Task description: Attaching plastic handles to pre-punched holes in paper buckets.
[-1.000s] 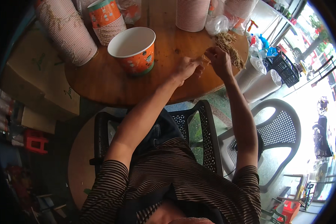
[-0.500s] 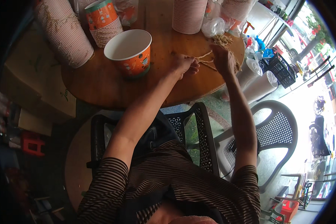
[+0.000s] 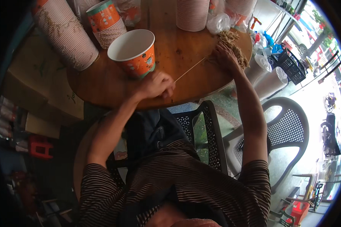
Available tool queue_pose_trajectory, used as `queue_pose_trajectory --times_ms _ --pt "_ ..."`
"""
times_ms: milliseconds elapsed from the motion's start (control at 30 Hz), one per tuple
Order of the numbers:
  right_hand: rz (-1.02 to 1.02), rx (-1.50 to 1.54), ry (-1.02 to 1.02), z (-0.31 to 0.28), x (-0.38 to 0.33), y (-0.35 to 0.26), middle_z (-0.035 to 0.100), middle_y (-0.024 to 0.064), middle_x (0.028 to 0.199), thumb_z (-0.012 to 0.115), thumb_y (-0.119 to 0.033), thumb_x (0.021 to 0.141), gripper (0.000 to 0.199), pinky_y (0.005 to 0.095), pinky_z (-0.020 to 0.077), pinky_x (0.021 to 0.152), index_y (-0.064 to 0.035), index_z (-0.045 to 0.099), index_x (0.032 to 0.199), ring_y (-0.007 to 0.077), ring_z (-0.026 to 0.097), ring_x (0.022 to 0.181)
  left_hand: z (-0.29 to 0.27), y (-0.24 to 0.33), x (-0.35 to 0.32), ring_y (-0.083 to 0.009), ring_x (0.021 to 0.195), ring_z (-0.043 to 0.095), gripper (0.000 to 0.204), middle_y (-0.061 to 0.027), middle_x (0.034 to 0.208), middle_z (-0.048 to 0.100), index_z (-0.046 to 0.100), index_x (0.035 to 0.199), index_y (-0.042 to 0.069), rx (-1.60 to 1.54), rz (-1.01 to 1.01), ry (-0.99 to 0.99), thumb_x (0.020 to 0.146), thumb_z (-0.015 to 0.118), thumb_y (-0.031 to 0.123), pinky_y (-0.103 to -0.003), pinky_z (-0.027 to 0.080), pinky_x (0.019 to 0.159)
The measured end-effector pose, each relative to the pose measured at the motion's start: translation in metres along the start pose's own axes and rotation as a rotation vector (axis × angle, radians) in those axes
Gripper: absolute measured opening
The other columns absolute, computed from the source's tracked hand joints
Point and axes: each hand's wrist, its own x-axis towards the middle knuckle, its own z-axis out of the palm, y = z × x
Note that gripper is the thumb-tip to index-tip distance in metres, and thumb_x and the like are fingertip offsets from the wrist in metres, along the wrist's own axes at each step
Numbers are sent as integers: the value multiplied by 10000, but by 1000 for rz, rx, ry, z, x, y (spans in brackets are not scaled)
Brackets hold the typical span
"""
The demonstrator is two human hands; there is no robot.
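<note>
A thin strand of tan twine (image 3: 190, 69) stretches taut across the wooden table. Its near end goes into my left hand (image 3: 158, 85), which is closed in a slightly blurred fist near the table's front edge. My right hand (image 3: 226, 58) rests at the table's right side on a loose bundle of twine (image 3: 236, 51), fingers curled over it; its fingertips are partly hidden. Just beyond my left hand stands an orange paper bucket (image 3: 137, 62) with a white inside, upright and apart from the hand.
Tall stacks of paper buckets stand at the back left (image 3: 66, 38) and back centre (image 3: 192, 15). A shorter orange stack (image 3: 106, 24) is behind the single bucket. Clear plastic bags (image 3: 218, 23) lie at the back right. A grey chair (image 3: 284, 128) stands right of the table.
My left hand has moved left and toward me, drawing one strand out straight. My right hand has settled lower onto the twine bundle. The looped strands between the hands are gone.
</note>
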Motion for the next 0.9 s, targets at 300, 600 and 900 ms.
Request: queue_pose_trajectory --times_ms 300,600,900 --pt "28 -157 -43 -20 1 -12 654 125 1091 638 -181 899 175 460 530 880 -80 692 1032 337 632 1102 -68 35 -205 -132 644 703 226 -103 743 739 724 912 -32 143 -359 35 1001 602 135 -273 549 598" --pt "111 1320 -465 -134 -12 -313 750 62 1017 710 -106 966 317 274 568 735 27 675 1252 109 680 836 -39 63 -169 -163 609 688 207 -95 760 743 733 936 -23 118 -91 99 1003 616 134 -318 530 573" --pt "307 1513 -510 -94 -24 -322 720 36 818 685 -168 1007 217 251 544 669 36 750 1041 91 658 705 -52 45 -130 -94 570 614 249 -56 720 714 738 996 -19 108 -44 154 1034 624 199 -261 499 550"
